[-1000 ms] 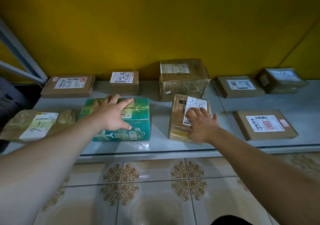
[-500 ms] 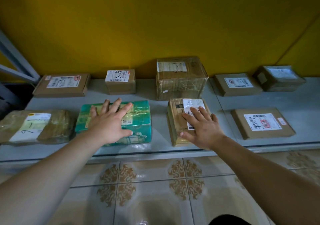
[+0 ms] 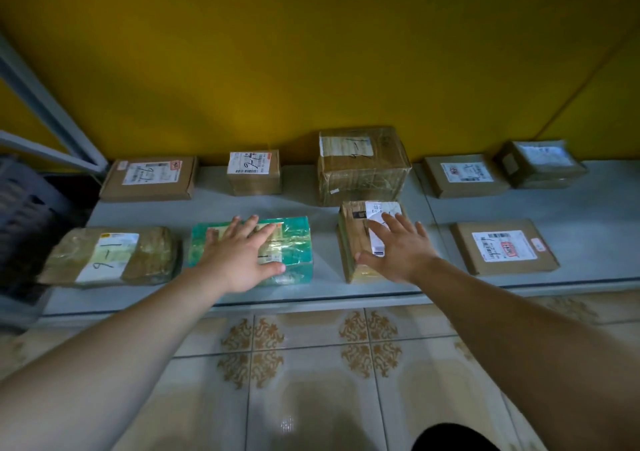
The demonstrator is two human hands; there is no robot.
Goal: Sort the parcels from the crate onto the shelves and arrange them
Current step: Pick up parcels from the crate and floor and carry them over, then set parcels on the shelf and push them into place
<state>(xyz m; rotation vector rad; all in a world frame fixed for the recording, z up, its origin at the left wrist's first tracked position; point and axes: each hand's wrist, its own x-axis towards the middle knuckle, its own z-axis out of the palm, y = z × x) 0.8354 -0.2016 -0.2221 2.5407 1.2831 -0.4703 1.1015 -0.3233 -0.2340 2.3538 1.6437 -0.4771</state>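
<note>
Your left hand (image 3: pixel 242 260) lay flat, fingers straight and spread, on the green tape-wrapped rectangular parcel (image 3: pixel 294 239), which sat on the pale grey shelf (image 3: pixel 325 228) in front and to the left of the tall brown taped cardboard box (image 3: pixel 362 170). Your right hand (image 3: pixel 398 253), fingers likewise spread, rested on the narrow brown white-labelled cardboard parcel (image 3: pixel 351 239) just in front of that box

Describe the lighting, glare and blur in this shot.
Head view: dim overall, with the yellow wall darkening toward the corners; the wide-angle lens slightly bows the shelf front edge; a small glare spot sits on the floor tiles; the crate at far left is smeared; tape on the green parcel glints.
</note>
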